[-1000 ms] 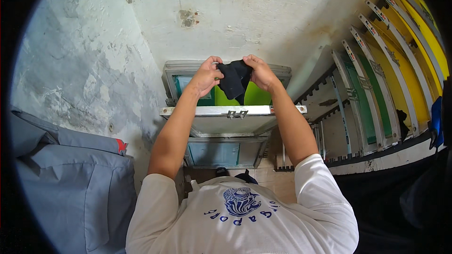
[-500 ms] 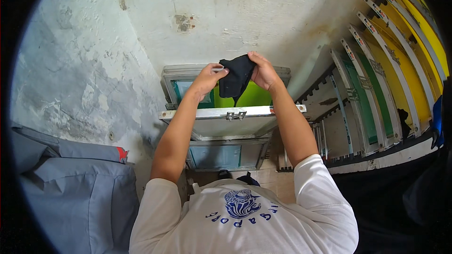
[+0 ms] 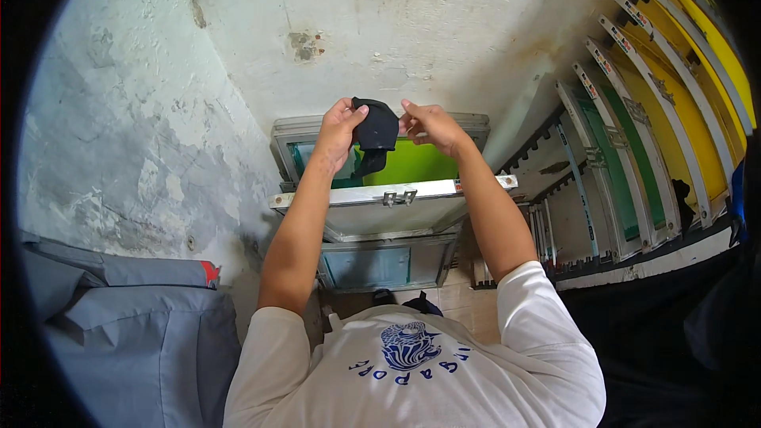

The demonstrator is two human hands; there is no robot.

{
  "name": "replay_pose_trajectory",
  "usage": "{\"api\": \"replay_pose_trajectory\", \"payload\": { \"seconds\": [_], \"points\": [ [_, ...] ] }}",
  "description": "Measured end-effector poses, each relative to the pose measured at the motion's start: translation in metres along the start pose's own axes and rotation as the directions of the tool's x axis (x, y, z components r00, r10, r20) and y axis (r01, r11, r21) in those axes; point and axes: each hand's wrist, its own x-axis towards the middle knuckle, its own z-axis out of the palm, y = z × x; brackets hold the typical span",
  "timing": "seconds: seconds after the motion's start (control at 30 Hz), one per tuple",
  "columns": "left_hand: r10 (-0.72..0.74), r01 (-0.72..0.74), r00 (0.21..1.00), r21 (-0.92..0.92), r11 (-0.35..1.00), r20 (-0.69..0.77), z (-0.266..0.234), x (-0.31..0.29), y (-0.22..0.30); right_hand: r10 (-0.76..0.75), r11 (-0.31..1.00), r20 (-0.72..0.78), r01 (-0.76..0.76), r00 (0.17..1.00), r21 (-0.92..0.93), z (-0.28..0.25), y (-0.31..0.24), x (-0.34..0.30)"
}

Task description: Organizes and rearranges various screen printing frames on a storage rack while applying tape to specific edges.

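Pinching one black cloth piece at its upper left between thumb and fingers of the left hand, just beyond the clipped frame. Curling the fingers of the right hand loosely, with one digit raised clear, likewise beyond the clipped frame; cannot tell whether gripping or only brushing the cloth's right edge. Counting two bare hands, one cloth, and two metal clips on the clipped frame. Counting also one lime-green panel just beyond the clipped frame, one blue-paned frame on its near side, at least seven slanted frames well to its right, and one grey fabric item to its left and nearer. Seeing the cloth just right of the left thumb and just left of the right fingertips, between both hands, with a narrower flap dangling toward the clipped frame. Differing from half a second earlier in the cloth's place, now further left beyond the clipped frame, and in its shape, now more bunched, with the right hand away from the upper right corner formerly held.
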Motion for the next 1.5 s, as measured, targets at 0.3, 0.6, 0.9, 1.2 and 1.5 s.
{"api": "replay_pose_trajectory", "payload": {
  "seconds": [0.3,0.6,0.9,1.2,1.5],
  "points": [
    [0.069,-0.087,0.993,0.189,0.978,0.098,0.008,0.002,0.002,-0.067,0.955,0.17,0.014,0.983,0.296,0.004,0.0,-0.004],
    [0.16,-0.181,0.974,0.124,0.976,0.16,0.003,0.001,0.0,0.053,0.971,0.227,-0.104,0.972,0.217,0.004,0.003,0.0],
    [0.194,-0.197,0.98,0.059,0.979,0.044,0.007,-0.009,0.003,-0.103,0.919,0.084,0.063,0.991,0.388,0.01,0.001,-0.007],
    [0.182,-0.178,0.982,-0.065,0.982,0.056,0.005,-0.011,0.005,0.018,1.0,0.056,-0.019,0.998,0.013,0.015,0.0,-0.012],
    [0.055,-0.025,0.976,-0.14,0.99,0.212,0.008,-0.025,0.01,0.068,0.967,0.236,-0.123,0.969,0.225,0.017,0.0,-0.026]
  ]
}}
